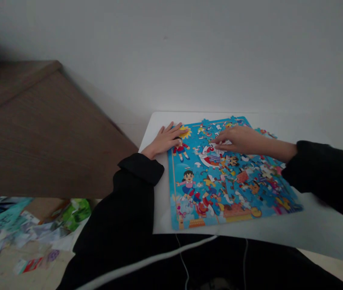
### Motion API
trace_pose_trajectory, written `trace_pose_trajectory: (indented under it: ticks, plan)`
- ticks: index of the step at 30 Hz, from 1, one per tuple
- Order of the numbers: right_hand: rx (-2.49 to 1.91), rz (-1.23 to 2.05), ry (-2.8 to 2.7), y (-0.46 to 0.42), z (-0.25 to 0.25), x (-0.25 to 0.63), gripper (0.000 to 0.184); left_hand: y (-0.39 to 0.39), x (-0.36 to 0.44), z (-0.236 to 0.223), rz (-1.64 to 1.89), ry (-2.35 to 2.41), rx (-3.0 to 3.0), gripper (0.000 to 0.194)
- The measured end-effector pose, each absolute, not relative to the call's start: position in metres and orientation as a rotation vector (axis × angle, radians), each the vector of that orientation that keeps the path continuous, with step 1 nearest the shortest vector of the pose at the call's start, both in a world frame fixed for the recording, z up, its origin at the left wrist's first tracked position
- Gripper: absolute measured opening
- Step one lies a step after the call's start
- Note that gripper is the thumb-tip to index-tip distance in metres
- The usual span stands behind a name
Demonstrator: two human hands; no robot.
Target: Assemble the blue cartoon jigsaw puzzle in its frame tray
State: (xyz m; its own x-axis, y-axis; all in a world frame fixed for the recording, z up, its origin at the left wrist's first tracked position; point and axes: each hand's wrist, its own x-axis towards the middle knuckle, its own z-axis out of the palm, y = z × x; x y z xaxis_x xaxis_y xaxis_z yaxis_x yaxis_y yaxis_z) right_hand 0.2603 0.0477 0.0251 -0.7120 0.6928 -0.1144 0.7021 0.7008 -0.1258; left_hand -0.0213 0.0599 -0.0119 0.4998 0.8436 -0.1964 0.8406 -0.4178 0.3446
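Observation:
A blue cartoon jigsaw puzzle (200, 173) lies flat on the white table, with many loose pieces scattered over its middle and right side. My left hand (168, 139) rests spread on the puzzle's upper left corner, its fingers across the yellow sun picture. Over the upper middle of the puzzle, my right hand (234, 139) reaches in from the right with thumb and fingertips brought together. Whatever sits between those fingertips is too small to make out. Just below them lies a red and white boat picture (209, 157).
The white table (162, 201) stands against a pale wall (189, 60). A brown wooden cabinet (69, 141) rises at the left. Papers and a green plastic bag (76, 213) litter the floor below it. A white cable (147, 262) crosses my lap.

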Motion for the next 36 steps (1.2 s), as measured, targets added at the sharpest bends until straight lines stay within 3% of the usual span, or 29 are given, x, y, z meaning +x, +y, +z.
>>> trace_pose_trajectory:
  ticks: [4, 11, 23, 29, 36]
  plan:
    - [1.245, -0.141, 2.861, 0.034, 0.015, 0.245, 0.050, 0.060, -0.022, -0.012, 0.017, 1.397, 2.364, 0.052]
    - [1.297, -0.172, 2.873, 0.027, 0.017, 0.232, 0.035, 0.061, -0.026, -0.016, 0.041, 1.377, 2.402, 0.051]
    - [1.473, -0.016, 2.783, 0.016, 0.029, 0.309, 0.038, 0.063, -0.028, -0.021, 0.094, 1.377, 2.432, 0.049]
    - [1.253, -0.264, 2.810, -0.012, 0.028, 0.342, 0.035, 0.063, -0.028, -0.020, 0.079, 1.381, 2.457, 0.050]
    - [1.187, -0.138, 2.941, -0.027, 0.022, 0.344, 0.035, 0.066, -0.030, -0.024, 0.091, 1.387, 2.463, 0.051]
